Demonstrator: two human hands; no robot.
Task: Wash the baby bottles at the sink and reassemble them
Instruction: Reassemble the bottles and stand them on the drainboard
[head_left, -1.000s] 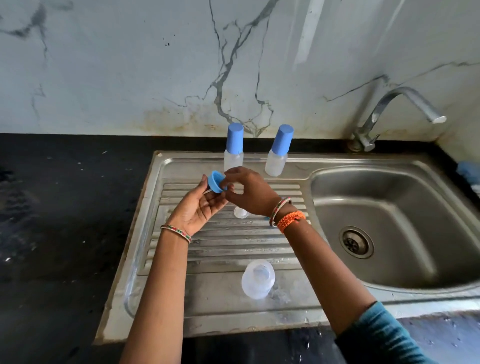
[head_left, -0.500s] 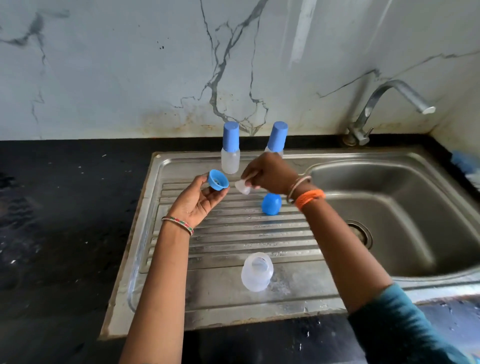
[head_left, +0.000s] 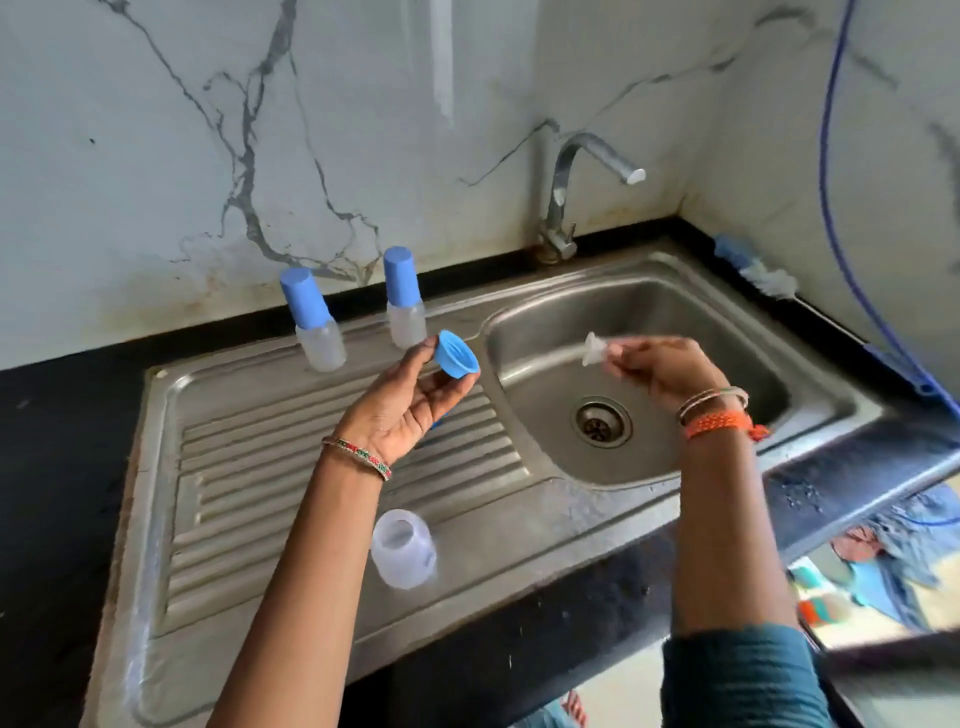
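Observation:
My left hand (head_left: 410, 410) holds a blue screw ring (head_left: 455, 355) by its edge, above the ribbed drainboard (head_left: 311, 467). Over the sink bowl (head_left: 675, 322), my right hand (head_left: 660, 369) pinches a clear silicone teat (head_left: 593, 349) between its fingertips. An open, empty bottle body (head_left: 402, 555) lies on its side on the drainboard near the front. Two assembled bottles with blue caps stand at the back, one (head_left: 311, 319) to the left of the other (head_left: 404, 299). A sliver of something blue shows under my left hand, mostly hidden.
The tap (head_left: 576, 182) stands behind the bowl, shut off, with the drain (head_left: 602, 422) below. A bottle brush (head_left: 753, 267) lies on the black counter at the right wall. A blue cord (head_left: 831, 208) hangs down the wall.
My right hand has carried the teat from the drainboard rightwards over the sink bowl. The view swung right. My left hand keeps the blue ring.

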